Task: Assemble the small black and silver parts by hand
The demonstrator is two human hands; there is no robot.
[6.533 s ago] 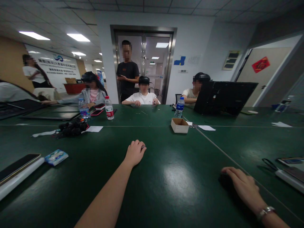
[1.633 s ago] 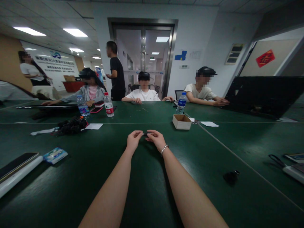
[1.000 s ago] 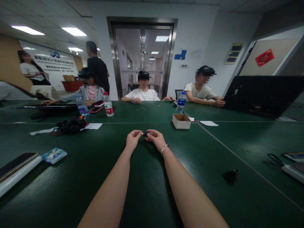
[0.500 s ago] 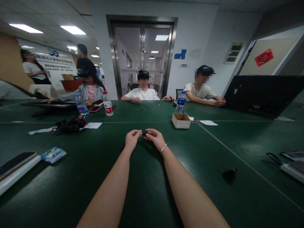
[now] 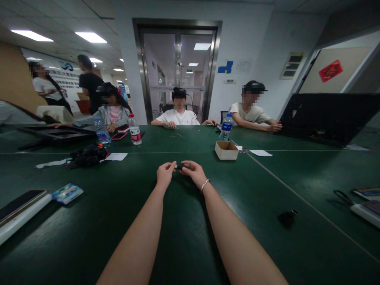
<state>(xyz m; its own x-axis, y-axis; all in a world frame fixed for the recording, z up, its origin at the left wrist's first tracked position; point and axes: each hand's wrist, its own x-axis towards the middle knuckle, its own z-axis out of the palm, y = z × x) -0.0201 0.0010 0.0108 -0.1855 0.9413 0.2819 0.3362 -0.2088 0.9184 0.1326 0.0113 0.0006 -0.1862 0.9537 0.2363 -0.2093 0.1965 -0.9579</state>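
Note:
Out over the middle of the green table, both my hands are closed on one small black piece with a silvery end; its exact kind is too small to make out. My left hand pinches the silvery end between thumb and fingertips. From the other side, my right hand, with a silver bangle at the wrist, grips the black end, and its fingers partly cover it. A loose black piece with a metal ring lies to the right of my right forearm.
An open box stands ahead on the right beside a water bottle. Left are a heap of black parts, a blue packet and a phone. Several people sit opposite; one holds a large black panel.
My hands and the black piece stay almost in place. In the background, a standing person in black has moved left, and the dark panel at the far left has shifted.

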